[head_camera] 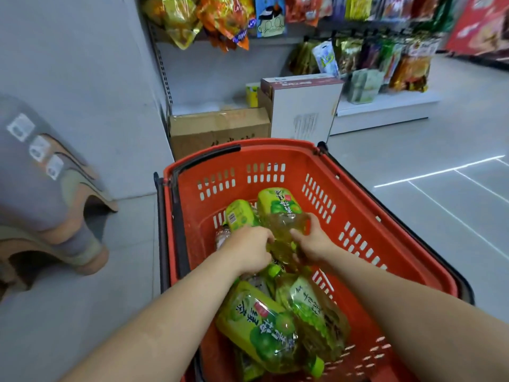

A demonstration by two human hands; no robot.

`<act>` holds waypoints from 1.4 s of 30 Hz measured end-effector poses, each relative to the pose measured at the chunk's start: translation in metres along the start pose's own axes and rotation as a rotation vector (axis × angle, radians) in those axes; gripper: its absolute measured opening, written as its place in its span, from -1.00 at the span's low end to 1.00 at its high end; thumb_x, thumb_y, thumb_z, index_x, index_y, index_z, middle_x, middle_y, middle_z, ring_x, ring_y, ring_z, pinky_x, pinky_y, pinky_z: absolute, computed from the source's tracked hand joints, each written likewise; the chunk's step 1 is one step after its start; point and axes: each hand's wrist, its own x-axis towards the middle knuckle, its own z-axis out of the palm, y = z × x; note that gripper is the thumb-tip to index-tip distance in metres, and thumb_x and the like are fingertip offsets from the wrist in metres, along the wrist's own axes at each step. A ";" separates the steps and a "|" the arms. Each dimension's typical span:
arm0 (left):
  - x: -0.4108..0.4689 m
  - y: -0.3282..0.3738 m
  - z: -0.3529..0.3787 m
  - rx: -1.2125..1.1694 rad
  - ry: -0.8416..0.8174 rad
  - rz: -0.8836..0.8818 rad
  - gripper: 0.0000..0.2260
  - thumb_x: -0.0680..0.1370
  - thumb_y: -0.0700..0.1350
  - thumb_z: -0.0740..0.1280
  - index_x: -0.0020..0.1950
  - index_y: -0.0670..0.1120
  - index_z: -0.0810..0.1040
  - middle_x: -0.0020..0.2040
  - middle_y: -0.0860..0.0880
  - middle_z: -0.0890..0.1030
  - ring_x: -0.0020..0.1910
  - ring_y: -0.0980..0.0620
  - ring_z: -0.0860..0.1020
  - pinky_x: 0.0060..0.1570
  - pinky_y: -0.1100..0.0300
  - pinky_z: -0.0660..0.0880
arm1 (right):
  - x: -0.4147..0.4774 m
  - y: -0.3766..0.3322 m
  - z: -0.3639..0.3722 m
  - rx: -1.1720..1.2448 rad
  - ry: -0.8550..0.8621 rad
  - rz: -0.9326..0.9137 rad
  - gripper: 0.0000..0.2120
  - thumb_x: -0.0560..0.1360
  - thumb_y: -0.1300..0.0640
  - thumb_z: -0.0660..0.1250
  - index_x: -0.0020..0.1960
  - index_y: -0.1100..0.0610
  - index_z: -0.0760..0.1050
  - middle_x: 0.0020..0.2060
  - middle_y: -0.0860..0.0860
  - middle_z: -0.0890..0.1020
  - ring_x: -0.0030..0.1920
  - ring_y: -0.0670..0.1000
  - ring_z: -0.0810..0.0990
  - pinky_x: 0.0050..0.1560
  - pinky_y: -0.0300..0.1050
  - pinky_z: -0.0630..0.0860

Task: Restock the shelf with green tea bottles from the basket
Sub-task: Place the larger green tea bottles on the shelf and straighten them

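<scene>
A red plastic basket (pixel 358 216) stands on the floor in front of me, with several green tea bottles lying in it. One bottle (pixel 281 213) lies lengthwise in the middle, its green label pointing away from me. My right hand (pixel 314 241) grips its clear lower part from the right. My left hand (pixel 250 249) reaches in from the left, its fingers curled against the same bottle's side. Two more bottles (pixel 261 323) lie near me under my forearms, and another bottle (pixel 239 215) sits at the far left of the basket.
Ahead stands a shelf (pixel 385 106) hung with snack bags, its low white board to the right. A brown carton (pixel 217 130) and a white box (pixel 303 106) sit between basket and shelf. A grey wall runs on the left, tiled floor on the right.
</scene>
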 end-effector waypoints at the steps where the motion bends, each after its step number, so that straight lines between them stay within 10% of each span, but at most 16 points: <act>1: 0.000 -0.002 0.000 -0.032 0.032 -0.006 -0.57 0.51 -0.18 0.29 0.39 0.02 0.44 0.36 -0.05 0.49 0.18 -0.03 0.54 0.09 0.12 0.50 | 0.003 -0.003 -0.001 0.049 0.031 -0.020 -0.43 0.59 0.03 0.24 0.50 -0.08 0.04 -0.06 0.12 0.58 -0.33 0.06 0.56 -0.33 -0.07 0.49; 7: 0.003 -0.005 -0.008 -0.199 0.261 0.002 -0.21 0.44 -0.21 0.42 0.55 0.08 0.07 0.55 0.04 0.16 0.49 -0.05 0.19 0.41 -0.04 0.28 | -0.021 -0.063 -0.037 -0.247 0.252 -0.257 -0.64 0.54 0.07 0.21 0.31 -0.04 0.50 -0.23 -0.04 0.57 -0.55 -0.11 0.37 -0.53 -0.24 0.26; 14: 0.002 -0.001 -0.017 -0.401 0.010 0.108 0.13 0.24 0.15 0.57 0.53 0.23 -0.18 0.58 0.08 0.01 0.55 -0.01 0.04 0.50 -0.12 0.07 | -0.078 -0.107 -0.080 -0.497 0.119 -0.536 -0.89 0.49 0.11 0.38 -0.13 0.05 0.69 -0.23 -0.06 0.70 -0.27 -0.03 0.67 -0.18 0.02 0.66; 23: -0.010 -0.014 -0.036 -1.214 -0.252 0.415 -0.09 0.09 0.25 0.60 0.32 -0.16 0.46 0.19 -0.20 0.59 0.16 -0.13 0.58 0.20 0.02 0.51 | -0.129 -0.158 -0.078 -0.206 -0.025 -0.866 -0.80 0.43 0.29 0.33 -0.33 0.16 0.62 -0.49 -0.02 0.56 -0.47 -0.08 0.47 -0.45 -0.24 0.40; 28: -0.020 -0.016 -0.039 -1.281 0.041 0.355 -0.32 0.15 0.25 0.58 0.15 -0.08 0.58 0.01 -0.09 0.70 -0.01 -0.06 0.66 0.04 0.09 0.56 | -0.107 -0.157 -0.056 0.151 0.027 -0.772 -0.79 0.53 0.17 0.31 -0.26 0.18 0.58 -0.40 0.06 0.55 -0.37 -0.01 0.50 -0.32 -0.12 0.44; 32: -0.018 -0.020 -0.045 -1.390 0.460 0.145 -0.47 0.26 0.04 0.58 0.15 -0.08 0.57 -0.03 -0.10 0.71 -0.05 -0.11 0.68 -0.10 0.06 0.59 | -0.057 -0.125 -0.030 0.648 -0.140 -0.344 -0.67 0.55 -0.16 0.23 0.14 0.04 0.52 0.03 0.09 0.57 -0.06 0.03 0.56 -0.08 -0.04 0.57; 37: -0.013 -0.034 -0.055 -1.555 0.717 0.043 -0.54 0.30 0.02 0.55 0.12 -0.11 0.58 -0.02 -0.11 0.70 -0.11 -0.05 0.69 -0.16 0.08 0.61 | -0.015 -0.046 0.024 -0.424 -0.146 -0.112 -0.34 0.53 -0.10 0.30 0.49 0.15 0.16 0.36 0.17 0.44 -0.02 0.08 0.58 -0.08 -0.09 0.49; 40: -0.013 -0.040 -0.055 -1.580 0.777 0.001 -0.46 0.27 0.04 0.56 0.16 -0.14 0.54 -0.02 -0.09 0.70 -0.13 -0.01 0.69 -0.19 0.12 0.60 | -0.009 -0.013 0.048 -0.539 -0.300 0.010 -0.14 0.52 -0.13 0.30 0.57 0.16 -0.12 0.52 0.20 0.20 0.01 0.02 0.57 0.00 -0.14 0.51; 42: -0.013 -0.039 -0.056 -1.601 0.786 -0.025 -0.42 0.23 0.06 0.53 0.17 -0.14 0.53 -0.03 -0.09 0.69 -0.15 0.01 0.69 -0.22 0.14 0.59 | -0.009 -0.001 0.058 -0.578 -0.332 0.029 -0.06 0.49 -0.07 0.37 0.57 0.15 -0.21 0.53 0.20 0.17 0.38 0.18 0.41 0.35 0.03 0.39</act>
